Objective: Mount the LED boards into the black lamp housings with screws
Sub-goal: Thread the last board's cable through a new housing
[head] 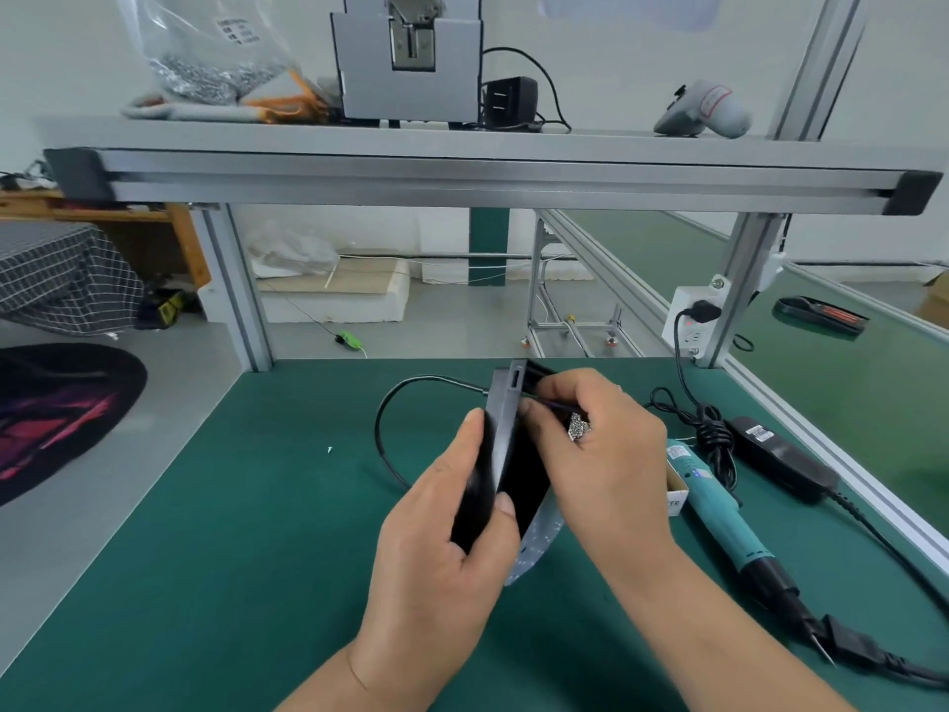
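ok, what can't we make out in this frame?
Head view only.
- LED board: only a pale corner shows; black lamp housing and right hand cover the rest.
- Housing's lower end: wrapped by left hand.
- Silvery cluster in the right hand: too blurred to count as screws.
- Bag label on the shelf: too small to read.

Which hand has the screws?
The right hand: a clump of screws sits in it; the left hand grips only the housing.

mat [257,506] green | housing [513,475] black | screwdriver [719,511] teal (black tip)
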`<state>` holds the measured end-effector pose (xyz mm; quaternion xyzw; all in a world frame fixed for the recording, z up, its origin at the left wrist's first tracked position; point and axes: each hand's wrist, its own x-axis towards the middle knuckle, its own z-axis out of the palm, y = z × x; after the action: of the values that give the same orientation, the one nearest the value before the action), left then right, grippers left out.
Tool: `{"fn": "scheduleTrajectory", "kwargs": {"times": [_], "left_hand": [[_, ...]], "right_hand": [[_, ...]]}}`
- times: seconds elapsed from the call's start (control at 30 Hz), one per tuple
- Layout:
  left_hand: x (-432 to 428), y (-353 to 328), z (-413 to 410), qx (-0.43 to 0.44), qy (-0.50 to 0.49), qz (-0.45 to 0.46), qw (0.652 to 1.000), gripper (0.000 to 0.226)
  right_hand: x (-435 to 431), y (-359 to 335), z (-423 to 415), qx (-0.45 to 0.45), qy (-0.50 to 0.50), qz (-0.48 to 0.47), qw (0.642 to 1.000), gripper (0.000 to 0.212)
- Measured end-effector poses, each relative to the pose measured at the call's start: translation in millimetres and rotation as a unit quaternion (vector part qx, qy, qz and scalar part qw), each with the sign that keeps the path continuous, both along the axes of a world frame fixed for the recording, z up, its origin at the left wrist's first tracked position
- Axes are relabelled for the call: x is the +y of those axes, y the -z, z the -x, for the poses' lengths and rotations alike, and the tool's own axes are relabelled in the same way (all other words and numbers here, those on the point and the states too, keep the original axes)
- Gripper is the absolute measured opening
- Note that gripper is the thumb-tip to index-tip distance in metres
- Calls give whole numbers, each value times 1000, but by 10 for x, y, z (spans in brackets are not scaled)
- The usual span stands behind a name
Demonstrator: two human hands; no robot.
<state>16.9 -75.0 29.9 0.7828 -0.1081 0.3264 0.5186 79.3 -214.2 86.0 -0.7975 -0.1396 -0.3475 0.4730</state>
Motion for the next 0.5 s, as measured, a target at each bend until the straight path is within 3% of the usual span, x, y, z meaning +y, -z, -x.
{"fn": "scheduleTrajectory", "kwargs": {"times": [0.5], "left_hand": [[-45, 37, -32, 47, 33, -23, 998, 70]], "right_hand": [[-148, -41, 65, 92, -140, 90, 982, 27]]}}
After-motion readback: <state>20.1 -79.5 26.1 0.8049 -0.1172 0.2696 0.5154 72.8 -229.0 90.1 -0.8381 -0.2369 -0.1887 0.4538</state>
